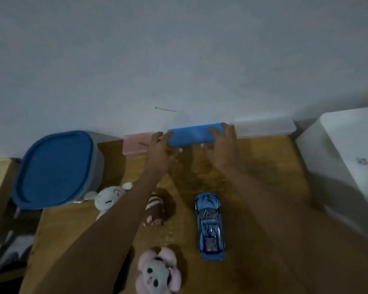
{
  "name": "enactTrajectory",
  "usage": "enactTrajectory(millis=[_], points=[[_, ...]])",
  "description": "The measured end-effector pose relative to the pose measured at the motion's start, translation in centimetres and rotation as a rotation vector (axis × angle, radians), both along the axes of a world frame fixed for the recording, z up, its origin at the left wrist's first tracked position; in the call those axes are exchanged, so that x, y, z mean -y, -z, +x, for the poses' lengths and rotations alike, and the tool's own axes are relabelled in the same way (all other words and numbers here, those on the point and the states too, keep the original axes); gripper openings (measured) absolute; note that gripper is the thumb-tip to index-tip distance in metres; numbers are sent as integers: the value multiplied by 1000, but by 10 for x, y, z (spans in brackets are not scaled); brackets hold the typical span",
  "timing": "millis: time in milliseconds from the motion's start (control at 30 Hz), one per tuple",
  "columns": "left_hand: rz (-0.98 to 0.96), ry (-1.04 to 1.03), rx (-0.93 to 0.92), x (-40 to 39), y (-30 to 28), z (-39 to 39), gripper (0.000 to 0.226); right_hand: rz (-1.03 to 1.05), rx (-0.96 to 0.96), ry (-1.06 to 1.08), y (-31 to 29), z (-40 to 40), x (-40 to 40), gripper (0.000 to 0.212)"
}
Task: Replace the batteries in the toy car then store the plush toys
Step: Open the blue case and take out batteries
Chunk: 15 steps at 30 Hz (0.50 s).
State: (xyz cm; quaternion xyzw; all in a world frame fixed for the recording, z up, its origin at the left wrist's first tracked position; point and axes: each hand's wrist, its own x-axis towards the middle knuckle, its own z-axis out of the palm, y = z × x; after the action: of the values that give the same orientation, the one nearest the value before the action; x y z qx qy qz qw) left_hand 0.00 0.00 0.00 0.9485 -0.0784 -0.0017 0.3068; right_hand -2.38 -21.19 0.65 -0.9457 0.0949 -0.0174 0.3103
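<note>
You are at the start of the battery step: your left hand [160,150] and right hand [222,145] each grip one end of the blue box [194,135] at the back of the worktop [263,166], between a pink box [134,146] and a clear box [263,128]. It probably holds the batteries. The toy car [209,227] lies near you, untouched, underside up it seems. Next, bring the box forward and open it. The plush toys [157,272] wait beside the lidded bin [55,168].
</note>
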Motion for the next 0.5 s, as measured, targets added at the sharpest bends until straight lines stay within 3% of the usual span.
enactTrajectory(millis=[333,500], points=[[-70,-21,79,9,25,20,40,41,40,50,23,14,7,33],[-89,-24,62,9,23,17,68,2,190,126,12,22,5,31]])
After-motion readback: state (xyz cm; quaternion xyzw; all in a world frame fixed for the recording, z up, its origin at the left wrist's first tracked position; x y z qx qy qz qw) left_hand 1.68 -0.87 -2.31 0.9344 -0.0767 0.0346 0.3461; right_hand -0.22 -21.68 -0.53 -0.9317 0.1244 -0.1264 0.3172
